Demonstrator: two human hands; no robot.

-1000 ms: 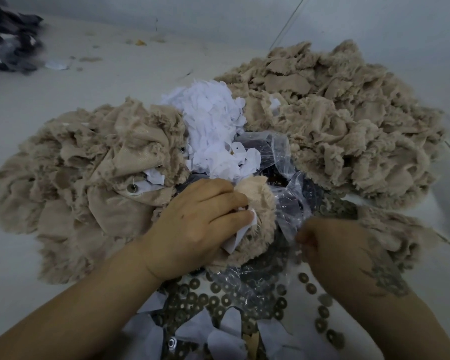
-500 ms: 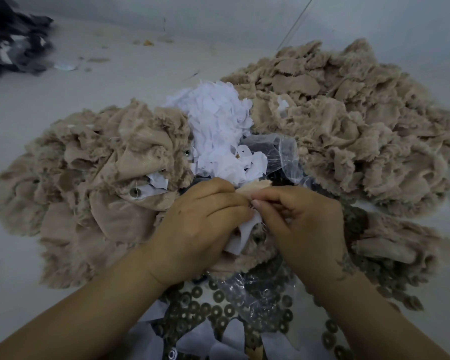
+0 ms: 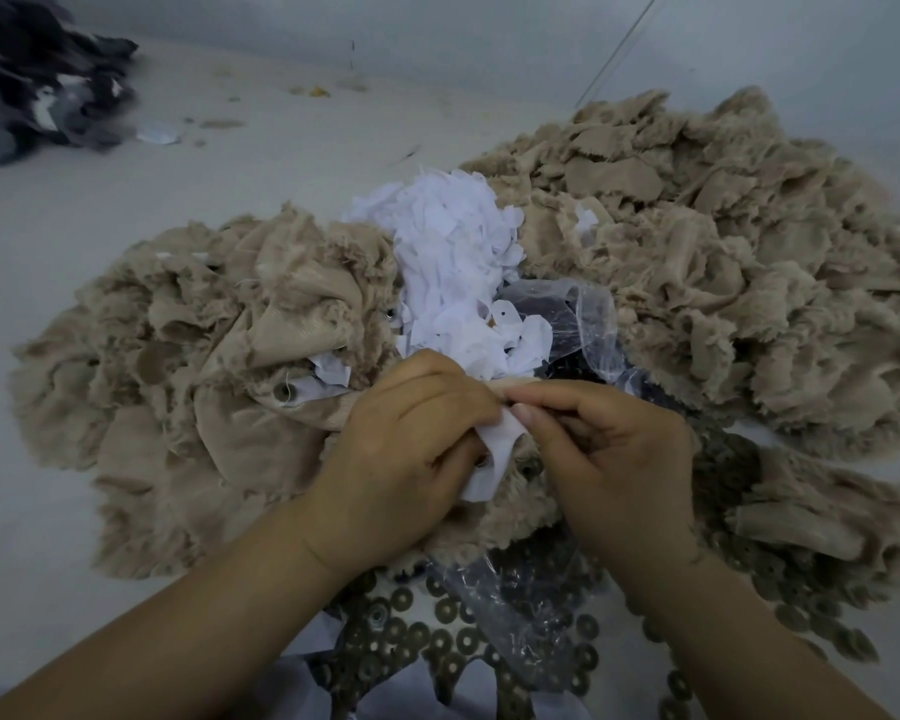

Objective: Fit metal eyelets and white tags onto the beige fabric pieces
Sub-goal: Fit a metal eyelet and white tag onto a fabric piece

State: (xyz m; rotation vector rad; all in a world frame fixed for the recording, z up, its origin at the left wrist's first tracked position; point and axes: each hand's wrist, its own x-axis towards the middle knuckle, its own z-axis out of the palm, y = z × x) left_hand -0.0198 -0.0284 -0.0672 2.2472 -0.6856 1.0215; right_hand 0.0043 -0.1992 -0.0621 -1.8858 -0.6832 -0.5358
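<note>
Single head-worn wide-angle camera, facing forward and down, close above the hands (image 3: 500, 449) and the fabric heap (image 3: 697, 283) on the pale surface (image 3: 126, 179).

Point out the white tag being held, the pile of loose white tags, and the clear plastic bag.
white tag (image 3: 497, 449), head view, its middle.
pile of white tags (image 3: 453, 252), head view, its centre.
clear plastic bag (image 3: 593, 314), head view, upper fold.

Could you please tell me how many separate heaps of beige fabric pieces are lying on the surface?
2. The left heap lies left of the white tags; the larger right heap spreads behind the right hand. Its near trailing edge may be separate.
</note>
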